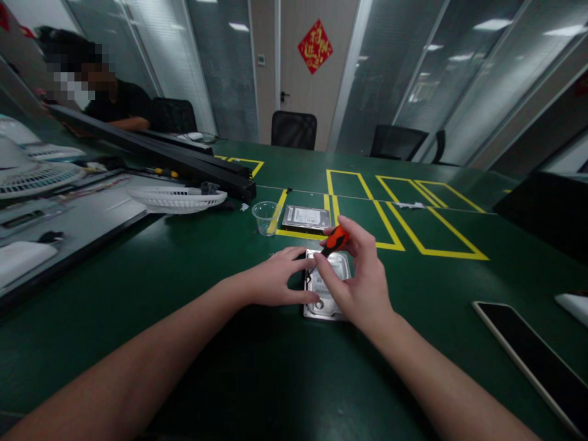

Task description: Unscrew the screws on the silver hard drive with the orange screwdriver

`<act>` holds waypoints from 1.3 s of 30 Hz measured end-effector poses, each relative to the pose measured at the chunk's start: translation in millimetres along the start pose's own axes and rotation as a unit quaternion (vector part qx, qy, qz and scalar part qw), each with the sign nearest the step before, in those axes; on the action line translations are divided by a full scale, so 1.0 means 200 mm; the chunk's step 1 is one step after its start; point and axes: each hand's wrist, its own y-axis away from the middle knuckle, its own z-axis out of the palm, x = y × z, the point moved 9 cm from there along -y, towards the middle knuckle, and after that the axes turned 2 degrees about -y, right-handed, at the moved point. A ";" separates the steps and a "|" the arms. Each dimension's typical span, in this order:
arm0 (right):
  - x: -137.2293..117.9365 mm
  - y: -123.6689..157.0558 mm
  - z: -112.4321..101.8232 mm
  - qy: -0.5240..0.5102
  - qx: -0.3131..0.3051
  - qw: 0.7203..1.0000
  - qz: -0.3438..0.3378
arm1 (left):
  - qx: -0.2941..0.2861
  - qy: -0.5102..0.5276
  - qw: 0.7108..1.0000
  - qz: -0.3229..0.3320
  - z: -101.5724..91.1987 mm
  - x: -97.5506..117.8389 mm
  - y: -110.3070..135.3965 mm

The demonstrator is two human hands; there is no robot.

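A silver hard drive lies flat on the green table in front of me. My right hand is closed around a red and black screwdriver, tilted with its lower end toward the drive's left side. The tip is too small to make out. My left hand rests at the drive's left edge, fingers spread, with the thumb on the near part of its face and the other fingers near the screwdriver's shaft. Behind it, a second hard drive with a white label lies inside a yellow tape outline.
A clear plastic cup stands left of the second drive. White fan parts and long black bars crowd the left side. A phone lies at the right. Across the table at far left sits another person.
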 end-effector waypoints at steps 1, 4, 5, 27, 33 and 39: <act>-0.01 -0.01 -0.01 0.016 0.005 1.000 -0.009 | 0.000 0.002 1.000 -0.002 0.00 0.00 0.00; -0.03 -0.02 -0.02 0.039 0.013 0.999 -0.026 | 0.000 0.008 1.000 -0.003 0.00 0.00 0.00; -0.03 -0.02 -0.02 0.038 0.010 0.999 -0.024 | -0.001 0.009 1.000 -0.004 0.00 0.00 0.00; -0.02 0.00 0.02 -0.007 -0.025 1.000 -0.002 | 0.003 0.009 1.000 0.000 -0.01 0.00 0.00; -0.03 -0.03 -0.01 0.041 0.005 0.999 -0.021 | 0.005 0.014 1.000 0.013 -0.01 0.01 0.00; -0.03 -0.01 0.01 -0.004 -0.021 1.000 -0.007 | 0.009 0.018 1.000 -0.001 -0.01 0.00 0.00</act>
